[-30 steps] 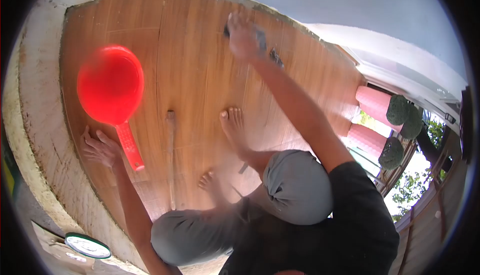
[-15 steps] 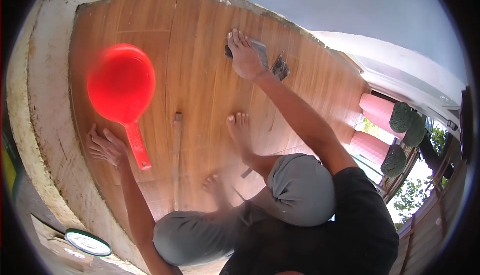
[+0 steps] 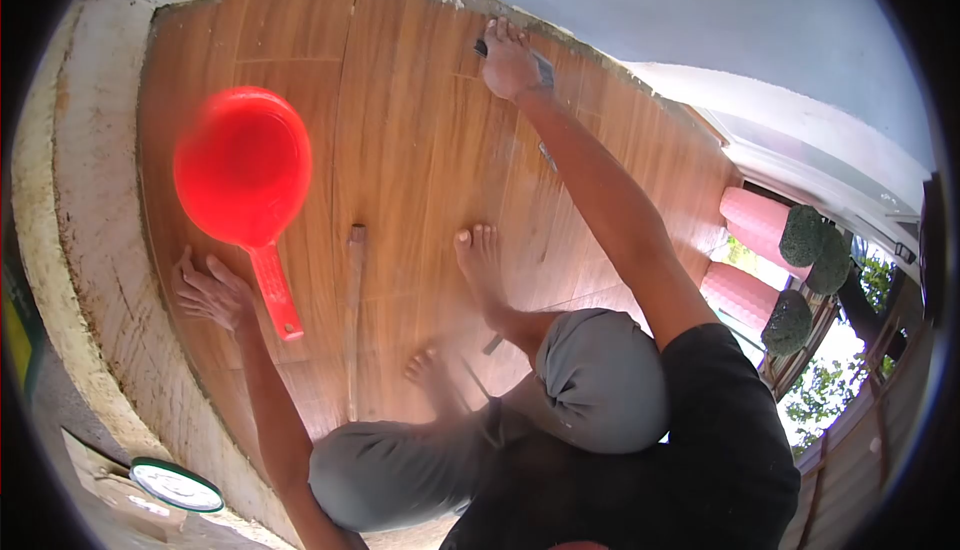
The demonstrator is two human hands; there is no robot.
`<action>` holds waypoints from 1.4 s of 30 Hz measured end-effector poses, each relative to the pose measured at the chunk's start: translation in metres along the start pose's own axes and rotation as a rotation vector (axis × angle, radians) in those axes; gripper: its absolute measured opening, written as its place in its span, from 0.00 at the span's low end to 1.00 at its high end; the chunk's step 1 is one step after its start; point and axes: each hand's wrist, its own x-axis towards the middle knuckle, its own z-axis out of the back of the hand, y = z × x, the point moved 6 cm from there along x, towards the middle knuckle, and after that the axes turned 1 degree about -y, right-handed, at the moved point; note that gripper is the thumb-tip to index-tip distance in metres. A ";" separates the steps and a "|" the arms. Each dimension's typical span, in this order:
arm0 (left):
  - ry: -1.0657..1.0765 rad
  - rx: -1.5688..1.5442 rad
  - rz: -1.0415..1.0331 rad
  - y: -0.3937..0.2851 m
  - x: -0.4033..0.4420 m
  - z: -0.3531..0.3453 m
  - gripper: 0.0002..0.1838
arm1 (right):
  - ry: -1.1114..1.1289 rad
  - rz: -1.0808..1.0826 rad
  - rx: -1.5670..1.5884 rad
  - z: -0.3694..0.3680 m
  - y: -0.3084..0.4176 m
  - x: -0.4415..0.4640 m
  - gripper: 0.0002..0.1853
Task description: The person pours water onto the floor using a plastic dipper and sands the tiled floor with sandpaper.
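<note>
My left hand rests on the wood-look tiled floor with its fingers spread, holding nothing. It lies beside the handle of a red plastic dipper, close to the raised edge. Far forward, near the base of the wall, my right hand presses down on a flat grey tool. A dark end of it shows by the fingertips; most of it is hidden, so its exact kind cannot be made out. A small dark grey smear is partly covered by my right forearm.
A hammer-like long-handled tool lies between the dipper and my feet. A worn concrete ledge runs along the left, and a pale wall bounds the far side. A round, green-rimmed object sits lower left.
My right hand has slid forward and slightly right with the grey tool, closer to the wall. Much less of the dark smear shows now. My left hand and the dipper stay put.
</note>
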 end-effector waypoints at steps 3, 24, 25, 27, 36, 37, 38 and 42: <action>-0.010 -0.007 -0.020 0.001 0.002 0.001 0.27 | 0.066 0.097 -0.046 0.017 0.050 -0.018 0.32; -0.075 0.088 -0.083 -0.014 0.001 0.013 0.23 | -0.053 0.134 0.049 0.002 0.052 -0.033 0.34; -0.056 0.075 -0.073 -0.010 0.000 0.010 0.24 | -0.004 0.021 0.065 0.006 0.019 -0.009 0.34; -0.054 0.057 -0.063 -0.007 -0.001 0.008 0.25 | 0.077 -0.048 -0.033 0.009 0.007 0.002 0.34; -0.021 0.066 -0.051 -0.017 0.005 0.013 0.31 | 0.033 -0.003 -0.071 0.000 0.010 -0.001 0.33; -0.023 0.073 -0.056 -0.015 0.009 0.011 0.30 | 0.073 -0.022 -0.107 0.000 0.015 0.001 0.33; 0.007 0.075 -0.089 -0.014 0.010 0.011 0.30 | 0.116 -0.040 -0.144 0.001 0.020 -0.001 0.33; 0.204 0.136 -0.084 -0.031 0.015 0.036 0.29 | 0.027 0.052 0.020 -0.011 0.039 -0.036 0.32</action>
